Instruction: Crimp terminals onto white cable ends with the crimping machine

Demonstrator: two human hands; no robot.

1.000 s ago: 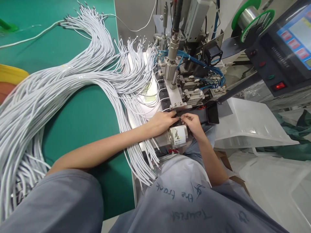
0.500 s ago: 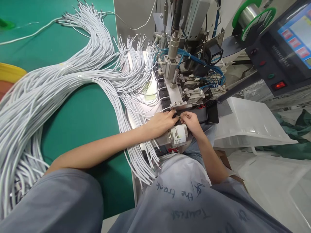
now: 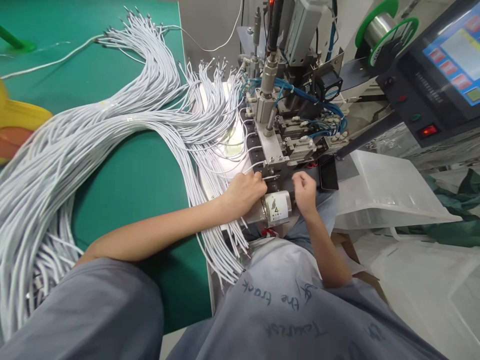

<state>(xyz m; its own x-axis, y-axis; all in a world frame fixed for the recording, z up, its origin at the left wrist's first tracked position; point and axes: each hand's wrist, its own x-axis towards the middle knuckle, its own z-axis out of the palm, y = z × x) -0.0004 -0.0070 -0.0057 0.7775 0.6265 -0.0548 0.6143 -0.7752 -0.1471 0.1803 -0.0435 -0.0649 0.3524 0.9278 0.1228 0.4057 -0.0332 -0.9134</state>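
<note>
R hand point(image 3: 305, 192) pulled back; L hand point(image 3: 247, 192) nr cable end point(image 3: 271, 177).

The cables point(image 3: 150, 122) at left are white with dark tips, over a green mat point(image 3: 127, 185). The machine point(image 3: 270, 137) is silver and black, with bright blue tubes point(image 3: 283, 83). At far right, the spool point(image 3: 378, 30) is silver with green rims; the dark panel point(image 3: 405, 112) has a glowing red switch point(image 3: 428, 131) and a blue-bordered screen point(image 3: 465, 56) with pinkish-red squares. Near, the grey shirt point(image 3: 292, 312) bears dark lettering.
</note>
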